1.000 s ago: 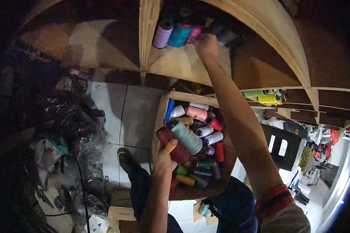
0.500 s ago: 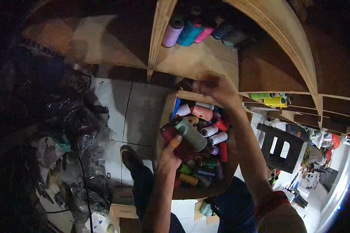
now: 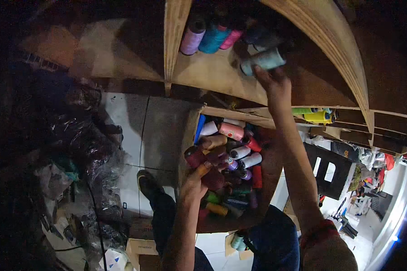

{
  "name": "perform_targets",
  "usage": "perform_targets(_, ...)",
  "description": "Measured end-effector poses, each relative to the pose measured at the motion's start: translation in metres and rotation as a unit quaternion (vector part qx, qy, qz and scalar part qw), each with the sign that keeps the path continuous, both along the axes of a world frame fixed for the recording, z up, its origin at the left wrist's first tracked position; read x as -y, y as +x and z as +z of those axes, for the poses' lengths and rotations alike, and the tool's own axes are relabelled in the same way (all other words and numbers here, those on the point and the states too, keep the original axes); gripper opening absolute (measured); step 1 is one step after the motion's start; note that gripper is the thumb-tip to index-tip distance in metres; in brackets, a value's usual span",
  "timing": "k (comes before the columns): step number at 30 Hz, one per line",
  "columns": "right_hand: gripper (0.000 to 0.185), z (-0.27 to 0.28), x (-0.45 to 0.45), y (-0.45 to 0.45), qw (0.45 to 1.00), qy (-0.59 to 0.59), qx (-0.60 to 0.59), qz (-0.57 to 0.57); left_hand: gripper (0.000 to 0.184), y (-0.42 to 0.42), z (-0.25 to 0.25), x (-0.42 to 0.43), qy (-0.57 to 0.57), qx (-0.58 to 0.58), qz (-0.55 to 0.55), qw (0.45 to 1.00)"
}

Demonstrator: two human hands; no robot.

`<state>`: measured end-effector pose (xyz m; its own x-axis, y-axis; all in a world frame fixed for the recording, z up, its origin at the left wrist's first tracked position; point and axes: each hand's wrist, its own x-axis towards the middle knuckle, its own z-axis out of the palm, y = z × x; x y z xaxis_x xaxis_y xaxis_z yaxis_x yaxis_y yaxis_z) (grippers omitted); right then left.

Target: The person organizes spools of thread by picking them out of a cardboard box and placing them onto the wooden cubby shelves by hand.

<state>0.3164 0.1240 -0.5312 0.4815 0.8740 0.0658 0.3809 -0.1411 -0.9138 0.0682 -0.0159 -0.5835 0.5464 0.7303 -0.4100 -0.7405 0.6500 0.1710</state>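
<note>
Right hand (image 3: 276, 81) is pinching the pale green spool (image 3: 264, 60) at the shelf (image 3: 212, 72), near its dark spools (image 3: 264, 39); left hand (image 3: 194, 184) is clutching a maroon spool (image 3: 213, 179) below the shelf. Slow, steady handling would likely be sparing those dark spools a knock.

The left hand (image 3: 194, 183) is near the middle of the frame, closed in a grip, with its thumb (image 3: 203, 170) pointing up and right. The left arm (image 3: 182, 230) comes up from the bottom edge. The right arm (image 3: 298, 167) stretches up from the lower right, and the right hand (image 3: 274, 82) (a bit blurry) grips, right of the top middle.
</note>
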Motion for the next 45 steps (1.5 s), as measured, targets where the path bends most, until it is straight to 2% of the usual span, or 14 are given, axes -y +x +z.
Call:
perform_targets(4,0.039,-0.002,-0.066,-0.011,0.933,-0.135,0.319,-0.101,0.056,-0.003,-0.002,0.006,-0.001,-0.034,-0.039,0.999)
perform_targets(7,0.043,-0.029,-0.089,-0.011,0.95,-0.076,0.283,-0.109,0.057,-0.001,-0.001,0.006,-0.007,-0.053,-0.04,0.998)
perform_targets(13,0.031,-0.031,-0.083,0.005,0.954,-0.137,0.265,-0.025,0.058,-0.005,-0.002,0.002,-0.022,-0.056,-0.027,0.998)
perform_targets(16,0.025,-0.043,-0.045,0.006,0.981,0.039,0.185,0.037,0.056,0.0,-0.001,-0.002,-0.002,-0.064,0.005,0.998)
perform_targets(18,0.027,-0.015,0.003,-0.017,0.988,-0.118,0.002,0.099,0.054,0.004,-0.002,-0.006,0.02,-0.08,0.021,0.996)
perform_targets(20,0.034,0.022,0.044,-0.044,0.926,-0.306,0.003,0.221,0.052,0.005,-0.007,-0.007,0.046,-0.109,0.019,0.993)
perform_targets(24,0.03,0.021,0.115,-0.089,0.826,-0.39,0.078,0.399,0.059,0.007,-0.016,-0.003,0.051,-0.164,-0.019,0.985)
perform_targets(27,0.04,0.013,0.124,-0.088,0.844,-0.365,0.101,0.38,0.064,0.008,-0.005,-0.01,0.108,-0.112,-0.054,0.986)
perform_targets(30,0.043,0.024,0.107,-0.065,0.831,-0.406,0.007,0.38,0.066,0.01,-0.01,-0.005,0.093,-0.084,-0.048,0.991)
perform_targets(31,0.041,0.024,0.108,-0.058,0.895,-0.33,-0.104,0.281,0.069,0.011,-0.008,-0.004,0.083,-0.089,-0.04,0.992)
perform_targets(33,0.036,0.015,0.093,-0.036,0.957,-0.22,-0.135,0.134,0.074,0.01,-0.005,-0.006,0.069,-0.097,-0.039,0.992)
perform_targets(36,0.027,0.005,0.028,0.003,0.997,-0.065,0.008,0.044,0.081,0.01,-0.001,-0.006,0.059,-0.104,-0.084,0.989)
perform_targets(40,0.041,-0.021,-0.048,0.028,0.956,-0.075,0.273,-0.075,0.089,0.012,0.003,-0.008,0.095,-0.124,-0.129,0.979)
perform_targets(45,0.044,-0.022,-0.073,0.02,0.924,-0.16,0.314,-0.149,0.086,0.013,-0.001,-0.001,0.069,-0.113,-0.12,0.984)
